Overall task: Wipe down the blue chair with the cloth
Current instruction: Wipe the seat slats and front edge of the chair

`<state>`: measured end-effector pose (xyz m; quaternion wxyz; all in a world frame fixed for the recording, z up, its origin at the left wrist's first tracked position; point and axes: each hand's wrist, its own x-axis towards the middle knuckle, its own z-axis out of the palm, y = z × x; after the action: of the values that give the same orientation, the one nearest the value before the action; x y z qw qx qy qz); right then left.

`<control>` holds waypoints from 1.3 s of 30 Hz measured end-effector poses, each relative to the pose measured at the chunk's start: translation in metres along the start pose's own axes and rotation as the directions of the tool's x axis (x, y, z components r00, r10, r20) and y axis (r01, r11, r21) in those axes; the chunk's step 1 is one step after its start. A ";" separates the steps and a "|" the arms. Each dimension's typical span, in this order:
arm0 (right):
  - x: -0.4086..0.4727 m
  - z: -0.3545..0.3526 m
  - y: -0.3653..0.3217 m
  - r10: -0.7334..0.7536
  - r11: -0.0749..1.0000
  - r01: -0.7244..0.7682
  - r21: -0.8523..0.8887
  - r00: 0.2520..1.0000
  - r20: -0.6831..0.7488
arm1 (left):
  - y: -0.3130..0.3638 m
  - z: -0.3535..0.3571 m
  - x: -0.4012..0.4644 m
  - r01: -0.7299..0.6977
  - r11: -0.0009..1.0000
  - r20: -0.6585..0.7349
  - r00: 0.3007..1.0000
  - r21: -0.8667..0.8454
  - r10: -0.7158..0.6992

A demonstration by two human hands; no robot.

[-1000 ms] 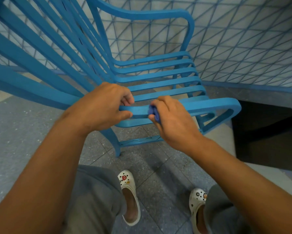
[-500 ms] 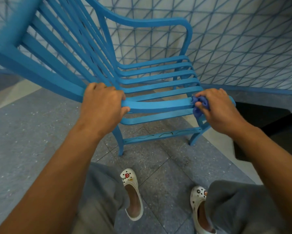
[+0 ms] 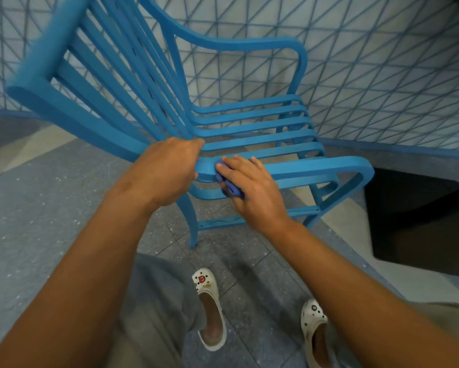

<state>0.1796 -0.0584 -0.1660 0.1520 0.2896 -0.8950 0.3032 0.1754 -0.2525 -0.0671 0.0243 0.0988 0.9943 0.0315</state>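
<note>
Nearest the camera, two white clogs (image 3: 209,309) stand on grey floor tiles (image 3: 50,203), close to the chair's front leg (image 3: 192,229); a step forward could catch that leg and jolt the chair (image 3: 249,123). Above them the left hand (image 3: 167,168) is wrapped tight around the near armrest (image 3: 316,168) where it meets the backrest, steadying the frame. Just beside it, almost touching, the right hand (image 3: 249,187) lies fairly flat over the same armrest, fingers spread across the top and the thumb side pressing a small bunched cloth (image 3: 229,185) against the rail's front edge and underside. So the cloth is pinned between palm and wood more than gripped, and only a little of it shows. That is the main risk as I judge it: on a long stroke toward the curved front of the armrest the wad could roll out from under the palm and drop through to the floor, or bare skin could do the wiping while the cloth trails. With the hands this close, a stroke back could also bump the left knuckles. Farther off, the seat slats (image 3: 255,126), far armrest (image 3: 249,46) and back slats (image 3: 111,75) have narrow gaps a bunched cloth may skip. The patterned wall (image 3: 382,62) stands close behind, so reach there looks cramped.
</note>
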 end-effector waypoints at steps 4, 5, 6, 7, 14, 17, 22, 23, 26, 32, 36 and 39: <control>-0.024 -0.033 0.046 -0.100 0.988 0.107 -0.111 0.993 0.067 | -0.001 0.001 0.000 0.000 0.999 -0.014 1.000 -0.039 0.000; -0.031 -0.040 0.056 -0.094 0.987 0.101 -0.129 0.994 0.063 | -0.002 0.002 0.000 -0.005 0.999 -0.024 1.000 -0.044 0.004; -0.036 -0.045 0.063 -0.083 0.986 0.090 -0.144 0.995 0.055 | -0.002 0.003 -0.001 -0.009 0.999 -0.028 1.000 -0.045 0.008; -0.041 -0.047 0.066 -0.068 0.985 0.074 -0.153 0.997 0.043 | -0.002 0.003 -0.001 -0.012 0.999 -0.026 1.000 -0.045 0.011; -0.013 -0.008 0.017 0.063 0.998 -0.064 -0.025 0.996 -0.056 | 0.000 0.002 0.000 0.003 0.996 -0.029 1.000 -0.084 -0.005; 0.008 0.016 -0.012 -0.005 1.000 0.005 0.001 0.996 -0.092 | 0.002 0.001 0.000 0.007 0.995 -0.030 1.000 -0.098 -0.010; 0.007 0.007 0.010 -0.114 0.992 0.108 -0.063 0.988 -0.100 | 0.004 -0.002 0.000 0.028 0.996 0.006 1.000 -0.082 -0.028; 0.004 0.001 0.019 -0.119 0.990 0.112 -0.081 0.989 -0.087 | 0.004 -0.002 0.000 0.034 0.996 0.006 0.999 -0.081 -0.034; -0.008 -0.020 0.047 -0.101 0.987 0.093 -0.129 0.993 -0.058 | 0.006 -0.001 -0.002 0.042 0.996 0.005 0.999 -0.079 -0.042; -0.023 -0.054 0.077 0.095 0.987 -0.096 -0.131 0.995 -0.012 | 0.007 -0.001 0.000 0.059 0.994 0.017 0.998 -0.090 -0.058; -0.006 -0.034 0.039 0.116 0.990 -0.112 -0.083 0.992 0.045 | 0.005 -0.002 0.003 0.082 0.988 0.030 0.996 -0.131 -0.079; 0.012 -0.016 0.012 0.059 0.998 -0.056 -0.038 0.995 0.080 | 0.006 -0.001 0.005 0.086 0.988 0.033 0.996 -0.127 -0.083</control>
<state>0.1648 -0.0456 -0.1541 0.1119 0.2732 -0.9137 0.2793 0.1718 -0.2454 -0.0655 0.0458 0.0553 0.9931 0.0931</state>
